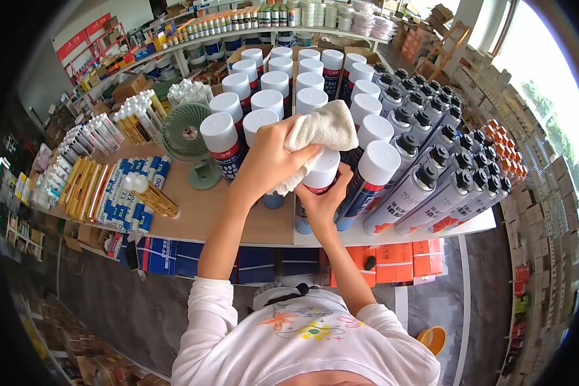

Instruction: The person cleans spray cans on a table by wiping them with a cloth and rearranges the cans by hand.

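Note:
My left hand [273,154] is closed on a cream cloth [325,125], whose folds lie against the top and side of a spray can. That spray can [323,168] has a white cap and a dark blue and red body. Around its body, below the cap, my right hand [326,198] is wrapped. Rows of similar white-capped cans stand upright behind it, and one more can [378,162] is just right of my right hand. Part of the held can is hidden behind my fingers and the cloth.
Grey cans with black nozzles [424,177] crowd the table's right side. A green fan [190,132] stands left of the white-capped cans. Gold and white tubes [151,195] lie farther left. Orange boxes [394,264] sit below the table's front edge [264,243].

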Demonstrator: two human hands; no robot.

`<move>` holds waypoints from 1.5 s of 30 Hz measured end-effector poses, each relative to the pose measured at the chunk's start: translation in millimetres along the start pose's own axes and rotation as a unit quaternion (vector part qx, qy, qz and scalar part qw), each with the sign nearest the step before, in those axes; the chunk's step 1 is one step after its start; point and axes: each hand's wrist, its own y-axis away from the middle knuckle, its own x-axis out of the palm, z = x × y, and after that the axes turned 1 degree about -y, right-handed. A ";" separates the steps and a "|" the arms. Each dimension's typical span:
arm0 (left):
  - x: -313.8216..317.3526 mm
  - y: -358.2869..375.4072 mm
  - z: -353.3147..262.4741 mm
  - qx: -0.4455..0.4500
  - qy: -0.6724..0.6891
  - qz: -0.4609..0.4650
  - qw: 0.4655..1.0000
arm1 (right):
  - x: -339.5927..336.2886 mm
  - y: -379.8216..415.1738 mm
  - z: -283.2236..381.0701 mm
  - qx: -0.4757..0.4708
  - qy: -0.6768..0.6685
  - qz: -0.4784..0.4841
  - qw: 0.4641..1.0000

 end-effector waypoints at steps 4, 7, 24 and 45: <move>2.6 26.4 -8.3 0.108 -0.067 -0.040 0.991 | -1.0 2.0 -1.8 0.019 -0.043 0.012 0.999; 7.8 26.9 -20.2 0.137 -0.118 -0.032 0.983 | 0.6 2.8 -6.4 -0.017 -0.025 0.022 0.999; 11.1 3.1 15.0 -0.007 0.053 -0.061 0.997 | 1.9 3.3 -0.8 0.027 -0.025 -0.002 0.999; 18.7 145.0 83.2 -0.147 0.277 -0.462 0.830 | -25.5 26.2 -17.8 0.152 -0.022 0.178 0.972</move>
